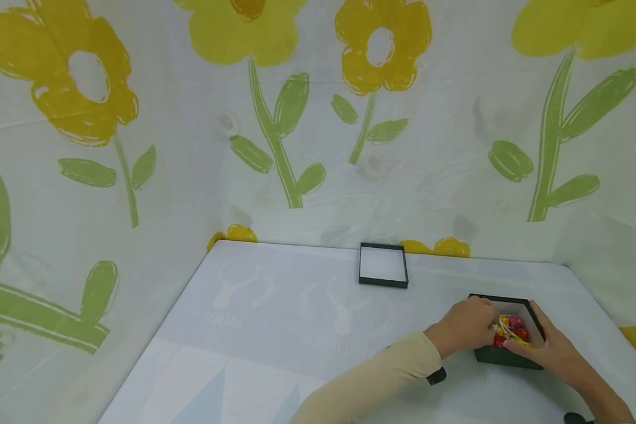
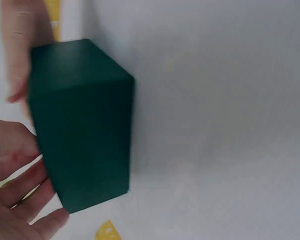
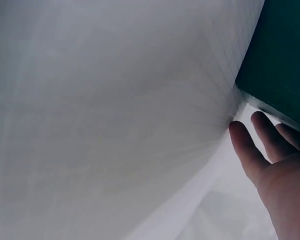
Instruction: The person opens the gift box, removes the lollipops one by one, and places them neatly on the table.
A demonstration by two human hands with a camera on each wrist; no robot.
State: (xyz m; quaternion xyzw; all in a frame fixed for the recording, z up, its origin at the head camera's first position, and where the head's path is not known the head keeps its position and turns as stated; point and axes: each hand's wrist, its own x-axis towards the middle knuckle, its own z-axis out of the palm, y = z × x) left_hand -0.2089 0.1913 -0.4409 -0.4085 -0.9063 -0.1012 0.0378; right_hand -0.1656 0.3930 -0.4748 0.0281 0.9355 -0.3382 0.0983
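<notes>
A dark green box (image 1: 510,357) with its top side open stands at the right of the table, holding several red, yellow and pink wrapped lollipops (image 1: 515,330) with white sticks. My left hand (image 1: 469,325) reaches over the left rim. Its fingertips are down among the sticks, and whether they pinch one is hidden. In the left wrist view the little finger of that hand (image 2: 20,195) touches a corner of the box. My right hand (image 1: 559,350) grips the box's right side, thumb over the rim and fingers along the outside wall.
A shallow dark-edged lid (image 1: 383,283), white inside, lies near the back edge of the white table (image 1: 275,318). A flower-printed curtain (image 1: 429,194) hangs behind the table and along both sides.
</notes>
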